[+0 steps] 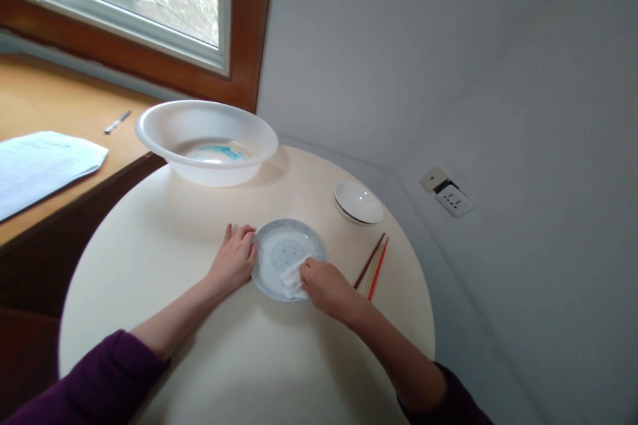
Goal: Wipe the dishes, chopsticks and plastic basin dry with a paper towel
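A pale plate (286,246) with a blue-grey patterned rim and centre lies flat on the round table. My left hand (235,260) grips its left edge, the fingers bent at the rim and the thumb side partly hidden. A crumpled white tissue (294,279) is pinched in my right hand (326,287) and pressed on the lower right of the plate's upper face. Just to the right of that hand lie several chopsticks (377,269), dark brown, light and red ones, partly covered by the hand.
Two small white dishes (357,202) are stacked at the table's (149,232) right. A white basin (209,176) with something blue inside stands at the back. On the wooden desk (64,89) at left are papers (44,169) and a pen (117,122). A wall socket (454,200) is at right.
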A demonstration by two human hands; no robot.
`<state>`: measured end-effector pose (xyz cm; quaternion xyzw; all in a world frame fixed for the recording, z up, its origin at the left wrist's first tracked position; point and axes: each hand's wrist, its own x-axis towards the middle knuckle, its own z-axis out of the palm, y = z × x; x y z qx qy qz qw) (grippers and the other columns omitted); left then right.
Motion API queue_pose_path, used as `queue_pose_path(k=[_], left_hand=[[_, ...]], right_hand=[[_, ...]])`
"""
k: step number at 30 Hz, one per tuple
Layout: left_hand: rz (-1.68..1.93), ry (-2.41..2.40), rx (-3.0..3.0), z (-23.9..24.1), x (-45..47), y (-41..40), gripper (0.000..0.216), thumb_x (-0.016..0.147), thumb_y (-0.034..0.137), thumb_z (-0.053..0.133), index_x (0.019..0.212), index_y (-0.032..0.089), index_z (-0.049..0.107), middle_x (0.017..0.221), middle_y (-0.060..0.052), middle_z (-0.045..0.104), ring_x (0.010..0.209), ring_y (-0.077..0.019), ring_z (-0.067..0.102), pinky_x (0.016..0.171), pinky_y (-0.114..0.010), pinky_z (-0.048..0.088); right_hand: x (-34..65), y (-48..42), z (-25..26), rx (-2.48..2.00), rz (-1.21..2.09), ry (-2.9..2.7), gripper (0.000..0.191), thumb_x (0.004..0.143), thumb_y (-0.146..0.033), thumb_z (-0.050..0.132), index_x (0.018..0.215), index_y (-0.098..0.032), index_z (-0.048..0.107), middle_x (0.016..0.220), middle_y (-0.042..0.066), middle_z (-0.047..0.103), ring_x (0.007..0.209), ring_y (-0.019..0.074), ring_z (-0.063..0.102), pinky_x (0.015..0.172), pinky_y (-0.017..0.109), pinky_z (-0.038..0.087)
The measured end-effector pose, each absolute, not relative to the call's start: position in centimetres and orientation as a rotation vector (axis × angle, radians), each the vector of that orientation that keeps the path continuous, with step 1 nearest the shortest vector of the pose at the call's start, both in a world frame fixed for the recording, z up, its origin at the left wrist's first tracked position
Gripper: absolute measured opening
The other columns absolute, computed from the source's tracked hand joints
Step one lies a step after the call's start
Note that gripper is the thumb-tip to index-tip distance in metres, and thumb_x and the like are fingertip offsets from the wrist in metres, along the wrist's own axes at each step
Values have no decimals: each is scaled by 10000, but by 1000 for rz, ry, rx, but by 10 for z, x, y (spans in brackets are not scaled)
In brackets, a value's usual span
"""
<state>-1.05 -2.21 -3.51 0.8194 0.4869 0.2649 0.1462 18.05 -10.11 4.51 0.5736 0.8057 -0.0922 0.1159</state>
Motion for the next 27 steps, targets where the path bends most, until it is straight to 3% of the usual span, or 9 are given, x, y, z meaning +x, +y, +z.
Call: queue_pose_path(k=[4, 8, 19, 27], left_hand=[[821, 1349, 2317, -43, -10, -19, 314, 827, 190, 278, 992, 142, 541, 1096, -126, 578, 1090, -225, 518, 1111, -508, 133], [853, 1298, 2270, -52, -11, -15, 319, 814, 183, 281, 1018, 128, 520, 1132, -145, 565, 1144, -227, 487, 1104, -509, 166], [836, 1207, 2287, -48, -14, -17, 308, 847, 204, 262, 1016, 149, 513, 1124, -133, 569, 1151, -209, 480, 1110, -499, 155], [817, 1311, 2272, -47, -12, -18, 319, 847, 214, 271, 1022, 161, 532, 1133, -134, 570, 1149, -242, 477, 1083, -522, 202]], right_hand=[[166, -94, 40, 1522, -554, 2595, 133, 799, -87, 521, 885, -161, 590, 914, 67, 632, 841, 174, 581, 709, 247, 395], [143, -77, 25, 1501, -622, 2788, 140, 801, -62, 485, 872, -163, 552, 870, 48, 610, 811, 157, 551, 740, 249, 389], [147, -16, 10, 1832, -175, 2679, 226, 820, -29, 405, 976, -139, 527, 1002, 85, 597, 928, 170, 540, 855, 269, 401], [172, -48, 32, 1948, -32, 2172, 289, 834, -6, 329, 1045, -82, 511, 1020, 186, 608, 897, 237, 610, 706, 309, 466]])
